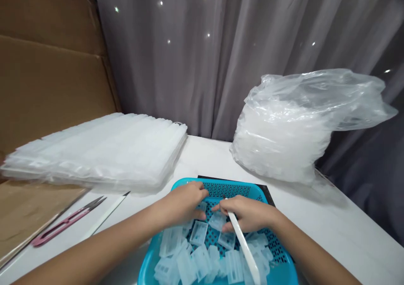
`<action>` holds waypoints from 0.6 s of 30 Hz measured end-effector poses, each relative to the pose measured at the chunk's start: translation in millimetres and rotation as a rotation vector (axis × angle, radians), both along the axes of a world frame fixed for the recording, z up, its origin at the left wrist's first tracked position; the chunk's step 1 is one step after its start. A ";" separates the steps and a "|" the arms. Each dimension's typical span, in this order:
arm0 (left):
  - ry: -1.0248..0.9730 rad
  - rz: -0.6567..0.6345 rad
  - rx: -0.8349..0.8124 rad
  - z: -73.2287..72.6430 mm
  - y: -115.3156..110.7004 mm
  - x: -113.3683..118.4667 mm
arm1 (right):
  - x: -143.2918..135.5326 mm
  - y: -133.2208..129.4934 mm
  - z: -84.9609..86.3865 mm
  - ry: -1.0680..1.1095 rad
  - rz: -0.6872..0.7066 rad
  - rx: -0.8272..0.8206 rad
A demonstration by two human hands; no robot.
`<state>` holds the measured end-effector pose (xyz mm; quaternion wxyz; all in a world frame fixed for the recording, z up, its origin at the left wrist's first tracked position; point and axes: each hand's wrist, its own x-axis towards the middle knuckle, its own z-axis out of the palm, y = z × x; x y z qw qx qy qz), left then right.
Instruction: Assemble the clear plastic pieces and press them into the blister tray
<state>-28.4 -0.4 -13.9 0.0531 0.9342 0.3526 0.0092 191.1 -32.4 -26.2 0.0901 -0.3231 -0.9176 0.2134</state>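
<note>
A blue plastic basket (217,186) stands in front of me, with small translucent plastic boxes (198,233) lying loose in it, several of them heaped toward the near side. My left hand (186,203) reaches over the basket's left far part, fingers curved and thumb apart, beside a translucent piece; its hidden fingertips show no clear grip. In my right hand (248,213) is a slim white-handled tool (244,245) with a dark tip, its handle slanting toward me. The index finger and thumb of that hand are near another translucent box (217,220).
Left lie pink-handled scissors (67,224), a white stick with a dark pointed tip (109,211) and cardboard (34,213). Behind them is a wide stack of wrapped white plastic (101,150). A clear bag of white pieces (284,138) stands back right. A grey curtain (176,66) hangs behind.
</note>
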 end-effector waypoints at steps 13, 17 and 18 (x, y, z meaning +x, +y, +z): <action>-0.712 -0.042 -0.020 6.6 -2.3 9.4 | 5.5 -10.0 -4.7 0.874 -0.358 0.317; -0.905 -0.124 0.216 8.1 -7.7 12.4 | 6.7 -9.0 -6.3 1.017 -0.393 0.398; -0.937 -0.150 0.288 8.3 -8.3 12.8 | 6.4 -8.9 -6.6 1.026 -0.385 0.398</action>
